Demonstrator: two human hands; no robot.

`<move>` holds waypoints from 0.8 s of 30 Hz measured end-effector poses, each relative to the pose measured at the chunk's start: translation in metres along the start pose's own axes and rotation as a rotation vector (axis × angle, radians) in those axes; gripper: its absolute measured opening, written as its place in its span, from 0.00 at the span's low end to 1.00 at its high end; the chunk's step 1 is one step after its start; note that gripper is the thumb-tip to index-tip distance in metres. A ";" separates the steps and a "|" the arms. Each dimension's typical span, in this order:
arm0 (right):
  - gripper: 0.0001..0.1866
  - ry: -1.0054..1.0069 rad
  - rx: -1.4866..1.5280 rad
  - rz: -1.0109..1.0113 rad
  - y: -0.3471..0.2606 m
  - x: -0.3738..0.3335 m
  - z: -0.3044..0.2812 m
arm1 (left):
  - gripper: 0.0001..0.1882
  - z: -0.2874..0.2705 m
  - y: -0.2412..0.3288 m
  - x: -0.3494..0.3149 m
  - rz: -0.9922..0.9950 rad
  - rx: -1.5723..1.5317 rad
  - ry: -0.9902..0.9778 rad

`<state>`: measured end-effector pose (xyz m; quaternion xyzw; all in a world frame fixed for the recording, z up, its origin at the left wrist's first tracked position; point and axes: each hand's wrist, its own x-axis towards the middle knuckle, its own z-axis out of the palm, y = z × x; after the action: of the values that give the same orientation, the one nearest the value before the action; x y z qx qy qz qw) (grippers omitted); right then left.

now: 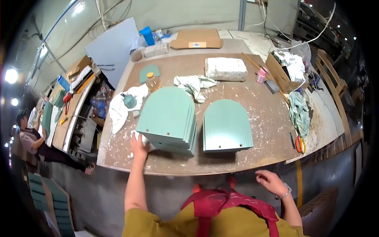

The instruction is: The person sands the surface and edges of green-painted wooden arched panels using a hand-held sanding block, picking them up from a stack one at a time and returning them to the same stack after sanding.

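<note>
My left hand [139,148] is at the table's front edge, its fingers closed over a bunched white cloth [144,139] that pokes out around them. Right beside it stands a tall stack of pale green panels [167,112] with rounded tops and small holes along the straight front edge. A second, lower stack of the same panels [227,122] sits to the right, apart from the first. Off the front edge, in the air at the lower right, my right hand [271,183] hangs with loosely bent fingers and nothing visible in it.
Behind the stacks lie a crumpled cloth [195,85], a wrapped white block [226,69] and a yellow-capped bottle [153,83]. Orange-handled scissors [301,145] and a green rag [299,114] lie at the right edge, near a carton [282,71]. A person [33,136] works at the left bench.
</note>
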<state>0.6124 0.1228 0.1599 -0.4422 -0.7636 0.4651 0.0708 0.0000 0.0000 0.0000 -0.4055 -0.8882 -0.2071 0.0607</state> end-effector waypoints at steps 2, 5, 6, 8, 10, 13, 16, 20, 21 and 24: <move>0.16 0.023 -0.126 0.086 -0.021 -0.009 -0.038 | 0.25 0.020 0.010 -0.032 0.037 -0.238 0.154; 0.14 0.059 0.100 -0.064 -0.002 0.055 -0.037 | 0.18 -0.092 -0.002 0.031 -0.397 -0.435 0.478; 0.14 0.008 0.126 -0.124 -0.010 0.060 -0.061 | 0.18 -0.101 -0.090 -0.008 -0.360 0.080 0.658; 0.14 0.122 0.211 -0.090 -0.005 0.050 -0.096 | 0.18 -0.164 0.055 0.010 -0.362 -0.756 0.687; 0.14 0.055 0.409 -0.211 -0.025 0.068 -0.111 | 0.18 -0.210 0.097 -0.030 -0.010 -1.000 0.843; 0.17 -0.229 0.647 -0.280 -0.083 0.093 -0.117 | 0.19 -0.245 0.208 -0.067 0.336 -0.104 0.868; 0.43 -0.533 0.934 -0.615 -0.113 0.121 -0.085 | 0.25 -0.175 0.323 -0.090 0.256 -0.962 0.408; 0.31 -0.408 0.828 -0.053 -0.105 0.142 -0.095 | 0.54 -0.176 0.430 -0.075 0.680 -0.658 -0.216; 0.20 -0.244 0.825 -0.087 -0.094 0.148 -0.112 | 0.55 -0.187 0.431 -0.075 0.579 -0.807 -0.274; 0.21 -0.009 0.819 -0.243 -0.013 0.192 -0.159 | 0.42 -0.190 0.392 -0.066 0.229 -0.913 0.061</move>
<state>0.5719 0.3656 0.2004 -0.2823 -0.5627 0.7201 0.2918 0.3245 0.1039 0.2790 -0.4798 -0.6538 -0.5802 -0.0755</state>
